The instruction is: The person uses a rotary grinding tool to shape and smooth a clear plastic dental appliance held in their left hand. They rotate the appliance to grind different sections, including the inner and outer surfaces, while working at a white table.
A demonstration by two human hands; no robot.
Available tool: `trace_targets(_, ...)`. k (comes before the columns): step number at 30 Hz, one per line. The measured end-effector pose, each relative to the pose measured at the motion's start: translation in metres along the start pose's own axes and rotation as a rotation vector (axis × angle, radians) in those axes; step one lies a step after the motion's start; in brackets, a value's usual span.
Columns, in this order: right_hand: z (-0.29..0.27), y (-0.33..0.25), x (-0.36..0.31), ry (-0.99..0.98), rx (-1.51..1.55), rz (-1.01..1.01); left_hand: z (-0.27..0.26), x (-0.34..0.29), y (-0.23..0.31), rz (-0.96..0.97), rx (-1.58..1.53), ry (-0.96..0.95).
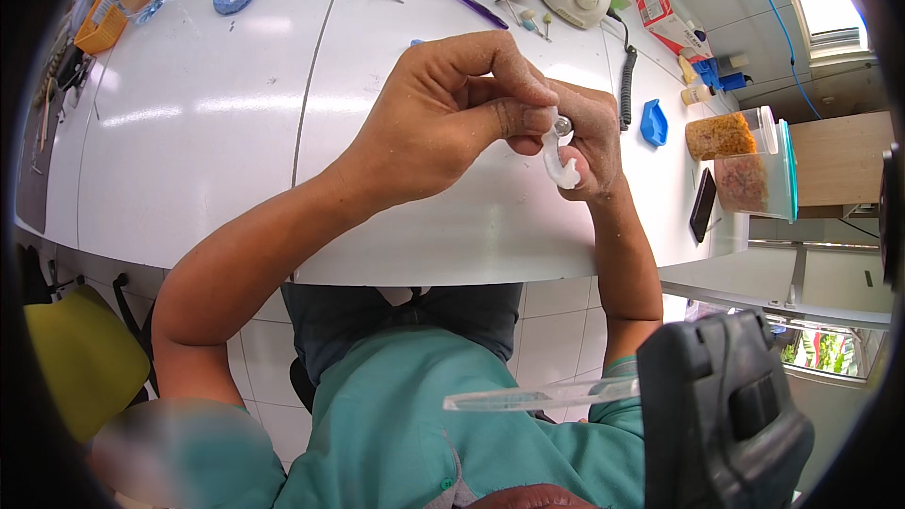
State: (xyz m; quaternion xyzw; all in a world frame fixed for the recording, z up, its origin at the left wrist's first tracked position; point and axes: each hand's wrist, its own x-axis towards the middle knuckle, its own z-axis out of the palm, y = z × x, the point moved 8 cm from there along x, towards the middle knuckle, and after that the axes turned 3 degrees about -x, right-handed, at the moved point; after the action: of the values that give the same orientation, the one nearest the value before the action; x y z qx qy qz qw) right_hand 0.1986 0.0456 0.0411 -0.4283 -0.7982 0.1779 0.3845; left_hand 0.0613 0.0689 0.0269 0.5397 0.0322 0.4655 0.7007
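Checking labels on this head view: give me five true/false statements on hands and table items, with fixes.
1. The left hand pinches one end of a small white curved piece. True.
2. The right hand rests flat on the table. False: it is raised next to the left hand, with a fingertip showing behind the white curved piece.
3. The blue dish sits left of both hands. False: it is to their right.
4. A purple tool lies on the table beyond the hands. True.
5. The orange basket is at the picture's upper right. False: it is at the upper left.
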Motion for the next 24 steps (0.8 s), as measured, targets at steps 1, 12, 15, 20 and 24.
trace_targets(1,0.0,0.001,-0.001,-0.002,0.0,0.001,0.0,0.0,0.0,-0.001,0.005,0.004)
trace_targets(12,-0.006,0.009,-0.002,0.015,-0.035,0.036,0.001,0.0,0.0,-0.008,-0.013,0.0)
trace_targets(15,-0.018,0.013,0.0,0.063,0.016,0.055,0.002,-0.001,0.0,-0.019,0.023,0.0)
trace_targets(20,-0.04,0.014,-0.008,0.111,0.212,0.172,-0.003,0.0,-0.001,-0.001,0.111,0.007)
trace_targets(24,-0.038,-0.009,-0.003,0.023,0.18,0.193,-0.005,0.001,-0.007,-0.036,0.156,0.009)
